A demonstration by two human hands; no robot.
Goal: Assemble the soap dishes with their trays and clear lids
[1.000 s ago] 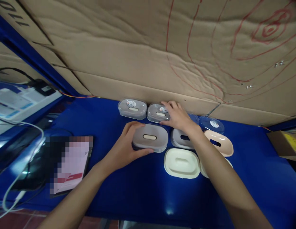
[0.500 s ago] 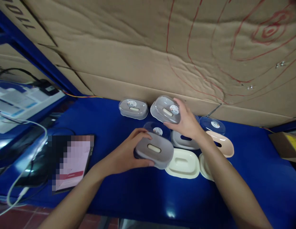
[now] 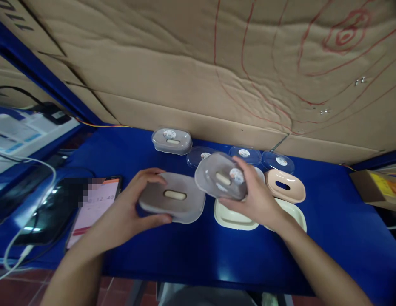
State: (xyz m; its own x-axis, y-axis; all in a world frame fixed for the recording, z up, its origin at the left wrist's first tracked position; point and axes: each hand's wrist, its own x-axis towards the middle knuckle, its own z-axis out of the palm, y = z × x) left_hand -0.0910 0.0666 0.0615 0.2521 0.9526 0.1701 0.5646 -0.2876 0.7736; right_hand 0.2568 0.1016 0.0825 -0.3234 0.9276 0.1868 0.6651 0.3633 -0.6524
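My left hand [image 3: 129, 212] grips a grey oval soap-dish tray [image 3: 172, 203] with a slot in its middle, held just above the blue table [image 3: 172, 259]. My right hand [image 3: 253, 197] holds a second grey dish with a clear lid and a round sticker [image 3: 220, 180], tilted, right beside the first. Under my right hand lies a cream tray [image 3: 231, 217]. Another cream tray [image 3: 295, 212] and a pink tray [image 3: 285, 186] sit to the right. One closed grey dish [image 3: 171, 141] stands at the back by the cardboard.
Three clear lids with stickers [image 3: 245, 155] lie along the cardboard wall [image 3: 198, 76]. A phone [image 3: 95, 206] and a white cable [image 3: 28, 242] are on the left. A cardboard box [image 3: 376, 187] sits at the right edge.
My right hand has carried the lidded grey dish from the back row down toward me. My left hand has moved its grey tray left and nearer, off the clear lid behind it.
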